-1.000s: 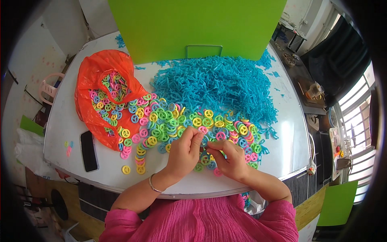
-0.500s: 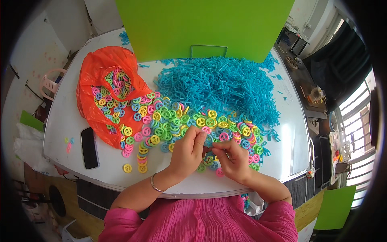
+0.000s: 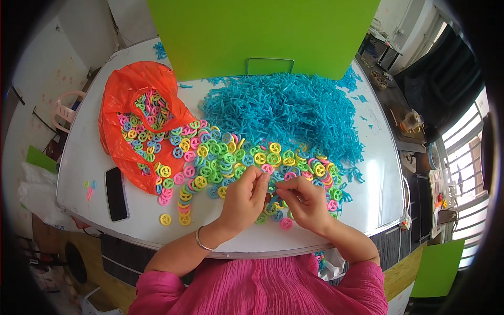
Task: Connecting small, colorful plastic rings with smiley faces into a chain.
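My left hand (image 3: 244,198) is closed, thumb and forefinger pinched together, over the near edge of a heap of small plastic wheels (image 3: 213,164). Beside it on the right, my right hand (image 3: 305,203) is closed too, its fingertips pointing toward the left hand. A bit of blue plastic (image 3: 273,199) shows in the narrow gap between them; fingers hide most of it, and which hand grips it is unclear. The ring-shaped wheels are pink, yellow, green and blue. Behind them lies a large pile of thin, branched blue plastic pieces (image 3: 283,110).
An open red plastic bag (image 3: 118,134) at the left spills more wheels onto the white table (image 3: 142,231). A black phone (image 3: 116,194) lies in front of the bag. Upright at the back stands a green panel (image 3: 262,37) with a wire handle (image 3: 270,59). One yellow wheel (image 3: 165,219) lies apart.
My right fingertips have shifted a little, and slightly more blue plastic shows between the hands. My left hand stays nearly where it was. The whole view has moved very slightly.
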The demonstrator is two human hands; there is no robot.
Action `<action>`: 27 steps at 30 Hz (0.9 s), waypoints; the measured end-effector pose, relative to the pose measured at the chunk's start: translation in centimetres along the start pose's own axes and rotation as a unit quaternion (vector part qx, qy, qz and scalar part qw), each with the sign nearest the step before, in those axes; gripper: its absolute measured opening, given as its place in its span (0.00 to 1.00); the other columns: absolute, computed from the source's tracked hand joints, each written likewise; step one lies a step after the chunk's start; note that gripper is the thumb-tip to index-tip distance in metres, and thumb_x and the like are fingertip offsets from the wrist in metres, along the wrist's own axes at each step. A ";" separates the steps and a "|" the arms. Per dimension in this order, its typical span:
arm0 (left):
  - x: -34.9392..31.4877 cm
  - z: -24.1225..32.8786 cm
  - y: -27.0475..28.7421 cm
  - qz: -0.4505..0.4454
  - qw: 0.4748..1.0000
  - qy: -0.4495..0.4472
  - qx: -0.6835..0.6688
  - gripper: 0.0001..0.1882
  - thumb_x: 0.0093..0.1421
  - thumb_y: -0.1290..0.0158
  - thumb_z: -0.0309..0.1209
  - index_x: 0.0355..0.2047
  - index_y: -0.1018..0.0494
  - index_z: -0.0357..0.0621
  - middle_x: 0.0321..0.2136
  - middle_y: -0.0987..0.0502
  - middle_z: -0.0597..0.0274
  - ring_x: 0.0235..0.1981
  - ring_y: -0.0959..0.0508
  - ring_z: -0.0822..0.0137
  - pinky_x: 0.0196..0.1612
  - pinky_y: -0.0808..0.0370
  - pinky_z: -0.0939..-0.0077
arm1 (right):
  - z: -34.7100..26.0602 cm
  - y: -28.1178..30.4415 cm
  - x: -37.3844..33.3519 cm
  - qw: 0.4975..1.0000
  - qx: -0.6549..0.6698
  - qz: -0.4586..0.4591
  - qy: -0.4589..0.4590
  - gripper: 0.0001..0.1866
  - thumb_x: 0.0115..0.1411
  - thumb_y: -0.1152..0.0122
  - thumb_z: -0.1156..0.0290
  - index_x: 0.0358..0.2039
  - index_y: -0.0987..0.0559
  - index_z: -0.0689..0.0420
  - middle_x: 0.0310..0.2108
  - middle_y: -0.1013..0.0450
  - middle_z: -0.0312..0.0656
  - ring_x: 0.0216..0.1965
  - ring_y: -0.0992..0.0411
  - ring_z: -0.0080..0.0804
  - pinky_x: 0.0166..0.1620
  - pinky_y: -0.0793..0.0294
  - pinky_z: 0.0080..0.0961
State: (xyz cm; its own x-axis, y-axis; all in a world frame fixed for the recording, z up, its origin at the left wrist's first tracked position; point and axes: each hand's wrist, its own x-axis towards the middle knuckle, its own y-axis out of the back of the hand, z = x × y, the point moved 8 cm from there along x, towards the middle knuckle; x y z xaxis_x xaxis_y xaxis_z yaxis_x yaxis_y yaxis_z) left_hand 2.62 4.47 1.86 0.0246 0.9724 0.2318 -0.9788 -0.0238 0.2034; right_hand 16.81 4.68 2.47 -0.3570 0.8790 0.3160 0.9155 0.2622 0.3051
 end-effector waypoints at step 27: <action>-1.1 1.6 0.2 0.023 0.998 -0.059 0.006 0.06 0.66 0.52 0.29 0.34 0.32 0.38 0.18 0.25 0.65 0.18 0.24 0.78 0.18 0.31 0.85 | -3.4 0.5 0.4 0.982 -0.120 -0.043 0.141 0.09 0.57 0.48 0.88 0.35 0.23 0.63 0.32 0.24 0.44 0.32 0.25 0.30 0.33 0.26 0.22</action>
State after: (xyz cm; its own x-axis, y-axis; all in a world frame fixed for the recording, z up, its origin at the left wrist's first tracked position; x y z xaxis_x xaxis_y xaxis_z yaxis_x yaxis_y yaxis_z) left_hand 2.74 3.02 3.18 0.0044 0.9365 0.3506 -0.9768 -0.0710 0.2019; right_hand 16.46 3.76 5.82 -0.4997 0.7030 0.5061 0.8214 0.1990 0.5346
